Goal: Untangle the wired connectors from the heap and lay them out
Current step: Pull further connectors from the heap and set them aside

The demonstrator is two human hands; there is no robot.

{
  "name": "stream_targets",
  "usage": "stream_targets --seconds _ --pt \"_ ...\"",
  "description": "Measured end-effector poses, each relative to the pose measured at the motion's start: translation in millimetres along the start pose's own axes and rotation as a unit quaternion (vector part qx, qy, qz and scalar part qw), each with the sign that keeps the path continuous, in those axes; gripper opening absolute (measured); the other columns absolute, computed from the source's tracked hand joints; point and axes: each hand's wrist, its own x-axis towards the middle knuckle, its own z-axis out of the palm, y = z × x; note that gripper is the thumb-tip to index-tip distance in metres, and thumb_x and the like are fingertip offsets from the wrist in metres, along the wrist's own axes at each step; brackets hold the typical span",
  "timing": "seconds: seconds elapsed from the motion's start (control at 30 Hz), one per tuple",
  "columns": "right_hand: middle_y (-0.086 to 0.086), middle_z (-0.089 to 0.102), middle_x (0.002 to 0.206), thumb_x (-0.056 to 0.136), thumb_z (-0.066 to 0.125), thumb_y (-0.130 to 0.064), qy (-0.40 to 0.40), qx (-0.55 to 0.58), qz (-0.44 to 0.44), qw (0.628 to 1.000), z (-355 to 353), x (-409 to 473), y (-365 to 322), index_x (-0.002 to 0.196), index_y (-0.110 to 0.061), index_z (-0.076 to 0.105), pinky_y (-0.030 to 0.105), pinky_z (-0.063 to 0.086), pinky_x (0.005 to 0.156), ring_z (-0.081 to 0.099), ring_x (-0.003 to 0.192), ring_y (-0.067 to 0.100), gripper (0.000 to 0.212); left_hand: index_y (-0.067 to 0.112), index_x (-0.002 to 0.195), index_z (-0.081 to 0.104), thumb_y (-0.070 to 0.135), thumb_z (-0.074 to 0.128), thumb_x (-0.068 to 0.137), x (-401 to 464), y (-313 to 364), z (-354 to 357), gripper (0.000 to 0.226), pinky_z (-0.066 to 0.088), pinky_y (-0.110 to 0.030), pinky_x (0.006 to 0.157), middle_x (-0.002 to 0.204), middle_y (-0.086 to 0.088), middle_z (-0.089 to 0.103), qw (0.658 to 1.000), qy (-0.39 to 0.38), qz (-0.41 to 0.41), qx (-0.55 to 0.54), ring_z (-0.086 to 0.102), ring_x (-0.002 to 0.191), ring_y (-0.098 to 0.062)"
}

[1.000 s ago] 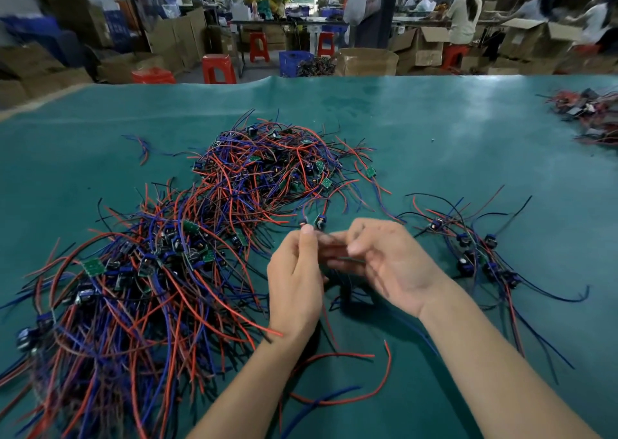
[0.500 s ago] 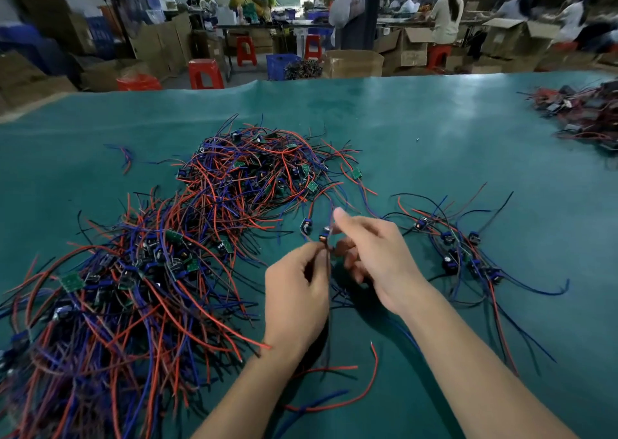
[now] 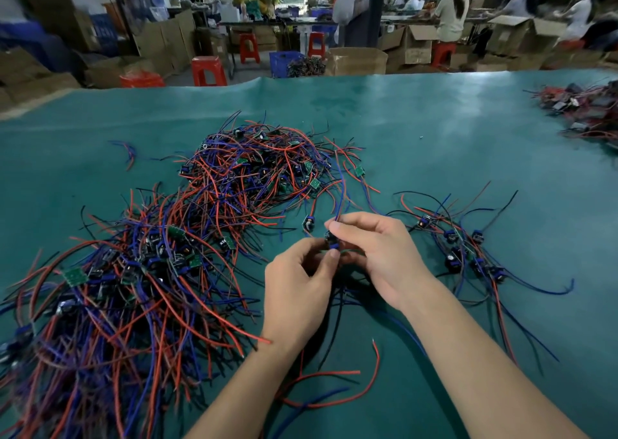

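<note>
A big heap of red, blue and black wired connectors (image 3: 160,264) with small green boards covers the left half of the green table mat (image 3: 418,131). Both hands meet in the middle over the mat. My left hand (image 3: 301,288) and my right hand (image 3: 378,254) pinch one small black-and-blue wired connector (image 3: 332,239) between their fingertips. Its wires rise above my right hand and trail below my hands. To the right lies a small laid-out group of connectors (image 3: 465,251) with wires spread outward.
A second tangle of wired parts (image 3: 588,111) sits at the far right edge. Loose red and blue wires (image 3: 334,392) lie near my forearms. Behind the table are red stools (image 3: 207,69), cardboard boxes (image 3: 357,60) and people working.
My right hand has drawn the connector's wires upward and now pinches them above the connector. The view has shifted slightly, and both hands stay close together at the centre.
</note>
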Motion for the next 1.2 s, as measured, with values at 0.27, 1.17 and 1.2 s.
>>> stream_targets --seconds 0.27,1.17,1.2 --pt "0.004 0.073 0.077 0.086 0.079 -0.012 0.010 -0.070 -0.043 0.997 -2.1 -0.9 2.2 0.075 -0.018 0.079 0.029 0.054 0.065 0.067 0.076 0.016 0.012 0.023 0.091 0.069 0.016 0.074 0.088 1.4 -1.1 -0.4 0.009 0.051 -0.017 0.075 0.078 0.015 0.071 1.000 0.021 0.001 0.007 0.065 0.074 0.003" --pt "-0.003 0.071 0.070 0.091 0.072 -0.029 0.167 -0.213 -0.109 0.957 -19.3 6.9 4.6 0.077 -0.014 0.073 0.032 0.044 0.056 0.058 0.058 0.011 0.021 0.014 0.079 0.061 0.016 0.058 0.098 0.1 0.2 0.7 0.019 0.047 -0.038 0.065 0.063 -0.004 0.063 1.000 0.023 0.002 -0.018 0.057 0.063 -0.024" --pt "-0.006 0.070 0.070 0.089 0.073 -0.034 0.081 -0.241 -0.095 0.962 -8.9 3.3 8.1 0.080 -0.014 0.074 0.028 0.045 0.056 0.059 0.061 0.008 0.022 0.013 0.079 0.061 0.014 0.058 0.097 0.0 0.3 0.8 0.018 0.047 -0.040 0.065 0.063 -0.005 0.063 1.000 0.020 0.004 -0.016 0.057 0.064 -0.028"
